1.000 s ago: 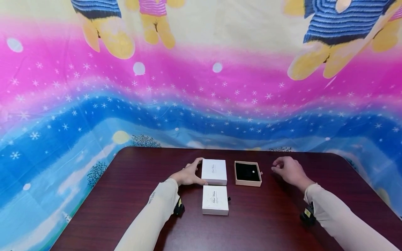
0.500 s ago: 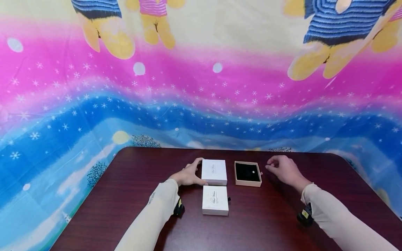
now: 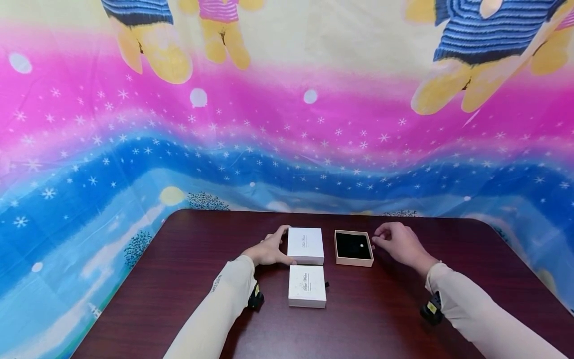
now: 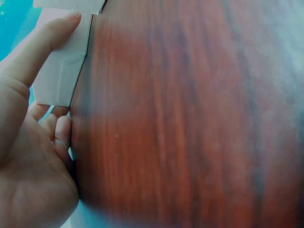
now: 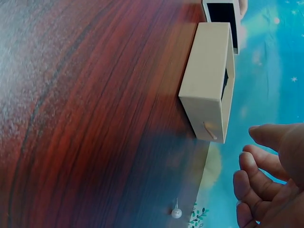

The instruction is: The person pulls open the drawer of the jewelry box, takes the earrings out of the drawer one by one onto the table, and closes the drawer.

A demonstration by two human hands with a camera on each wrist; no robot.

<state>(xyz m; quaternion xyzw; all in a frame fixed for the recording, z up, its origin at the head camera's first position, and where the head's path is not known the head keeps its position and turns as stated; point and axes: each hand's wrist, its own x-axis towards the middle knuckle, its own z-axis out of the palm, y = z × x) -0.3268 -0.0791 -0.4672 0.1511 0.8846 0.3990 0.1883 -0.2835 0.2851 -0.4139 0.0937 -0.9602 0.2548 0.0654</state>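
Note:
My left hand holds the white box sleeve at its left end, thumb at the near corner and fingers at the far side. In the right wrist view the sleeve's dark hollow end faces the tray. Right of it lies an open cream jewellery box tray with black lining and one pearl stud in it. My right hand hovers by the tray's right side, near its small ribbon tab, fingers loosely bent and holding nothing. On the table a pearl stud earring lies below that hand in the right wrist view.
A second white box with a dark tab on its right sits just in front of the sleeve. All stand on a dark red wooden table. A patterned cloth hangs behind the table's far edge.
My right hand has moved left, up to the tray's right side. My left hand, the sleeve, the tray and the second box have stayed where they were.

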